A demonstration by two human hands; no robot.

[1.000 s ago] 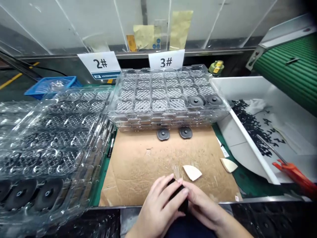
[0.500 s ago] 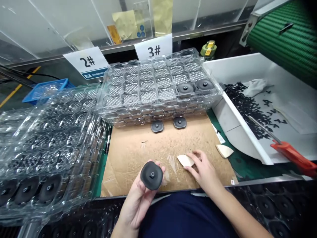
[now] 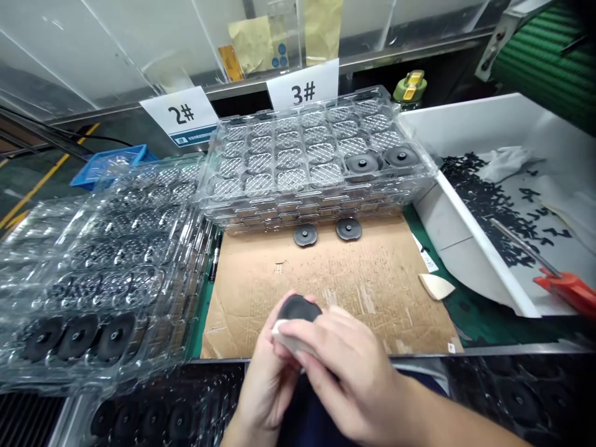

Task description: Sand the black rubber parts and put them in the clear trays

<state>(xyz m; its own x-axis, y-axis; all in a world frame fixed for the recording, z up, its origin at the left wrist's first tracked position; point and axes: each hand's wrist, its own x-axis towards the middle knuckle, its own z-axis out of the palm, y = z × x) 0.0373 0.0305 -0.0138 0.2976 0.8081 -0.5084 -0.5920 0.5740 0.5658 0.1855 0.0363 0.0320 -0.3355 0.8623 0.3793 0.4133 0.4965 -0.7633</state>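
Observation:
Low over the front edge of the cardboard, my left hand [image 3: 266, 375] is closed around a black rounded disc [image 3: 297, 308], partly covered by my other hand. My right hand [image 3: 354, 366] grips a small cream-white wedge-shaped pad [image 3: 289, 340] and holds it against the near side of the disc. Just where the pad meets the disc is hidden by my fingers. A second cream wedge [image 3: 436, 286] lies at the cardboard's right edge. Two similar black discs, a left one [image 3: 305, 235] and a right one [image 3: 349, 229], rest flat farther back on the cardboard.
Behind the cardboard sheet [image 3: 251, 279] stands a stack of clear plastic trays [image 3: 288, 180] with two discs at its right. More trays [image 3: 153, 261] are at left. At right, a white bin [image 3: 479, 248] holds small black pieces and a red-handled tool [image 3: 565, 288].
My right hand has lifted the cream wedge off the cardboard and brought it left onto the black disc. The disc in my left hand has tilted. The camera view has shifted slightly.

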